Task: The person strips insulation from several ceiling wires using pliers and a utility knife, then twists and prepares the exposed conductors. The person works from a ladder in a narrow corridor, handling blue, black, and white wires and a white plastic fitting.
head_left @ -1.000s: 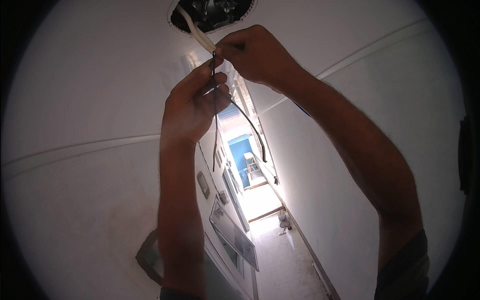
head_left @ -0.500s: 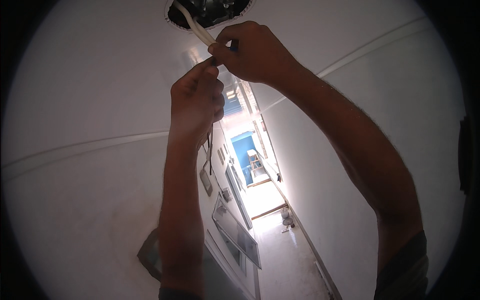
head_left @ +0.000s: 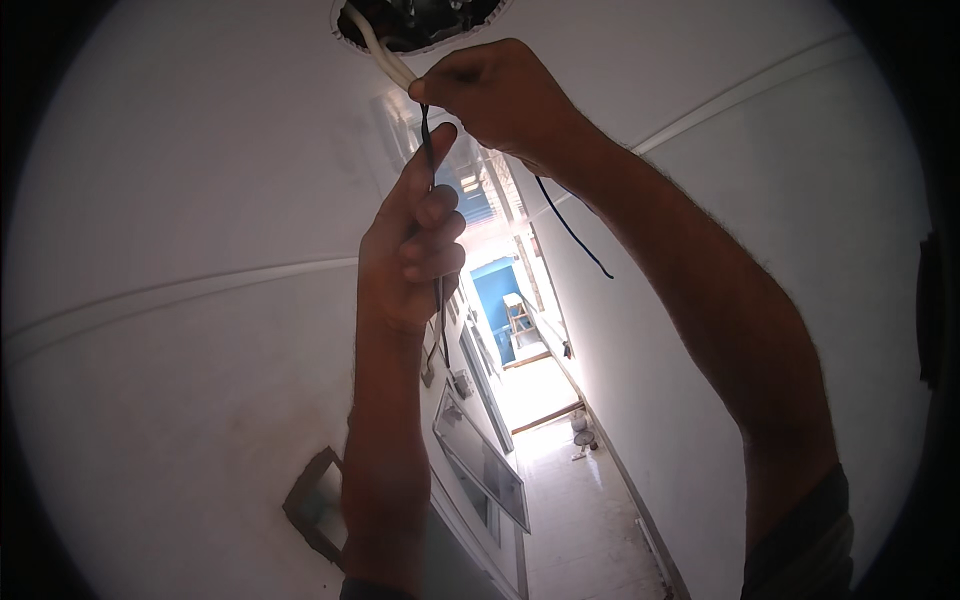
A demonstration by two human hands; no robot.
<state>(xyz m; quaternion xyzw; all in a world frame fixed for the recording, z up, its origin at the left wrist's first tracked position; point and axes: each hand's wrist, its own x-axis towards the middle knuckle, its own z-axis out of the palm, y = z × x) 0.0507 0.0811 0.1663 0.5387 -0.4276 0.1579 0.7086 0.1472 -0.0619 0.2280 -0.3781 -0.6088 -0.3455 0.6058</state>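
Observation:
A white cable (head_left: 375,42) comes down out of a round hole (head_left: 440,25) in the ceiling. My right hand (head_left: 505,100) pinches its lower end between thumb and forefinger. From that pinch a black wire (head_left: 428,140) runs down into my left hand (head_left: 415,245), whose lower fingers are curled round it while the forefinger points up. The black wire's tail comes out below the palm. A thin blue wire (head_left: 575,235) dangles from beneath my right hand, over the forearm's left side; its upper part is hidden by the hand.
Below stretches a narrow corridor floor (head_left: 575,510) between white walls. An open framed window (head_left: 480,455) juts out from the left wall. A stepladder (head_left: 517,315) stands at the far end by a blue wall. A dark-edged opening (head_left: 315,505) is in the lower left wall.
My left hand has slid down and a little right from the right hand, baring the black wire between them. The blue wire now hangs in view beside my right wrist.

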